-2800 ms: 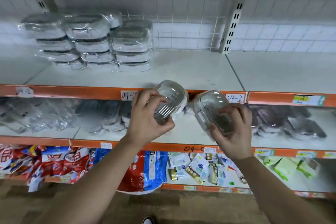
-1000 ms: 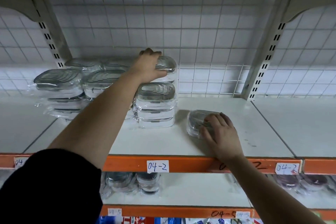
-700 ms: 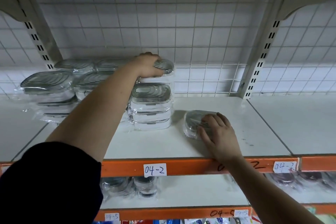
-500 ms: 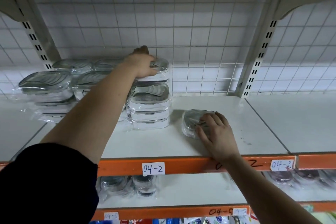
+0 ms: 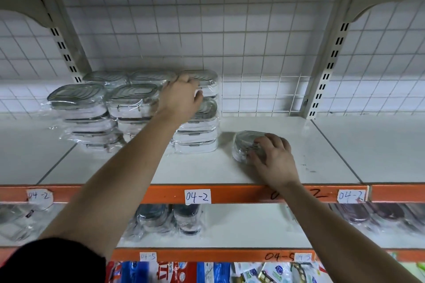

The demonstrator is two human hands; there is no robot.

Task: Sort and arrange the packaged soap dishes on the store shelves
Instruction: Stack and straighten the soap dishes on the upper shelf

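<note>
Clear plastic wraps every soap dish on the white shelf [image 5: 333, 149]. From the head camera, stacks of wrapped dishes [image 5: 80, 108] stand at the left, close to the wire grid back [image 5: 253, 53]. The left hand [image 5: 181, 99] grips the top soap dish [image 5: 204, 76] of the rear right stack, fingers curled over its left end and thumb at its front edge. The right hand [image 5: 273, 158] holds a lone soap dish [image 5: 243, 145] lying flat just right of the stacks, fingers bent over its top and thumb against its near side. An orange rail [image 5: 230, 193] below carries a label [image 5: 197, 196] reading 04-2
</note>
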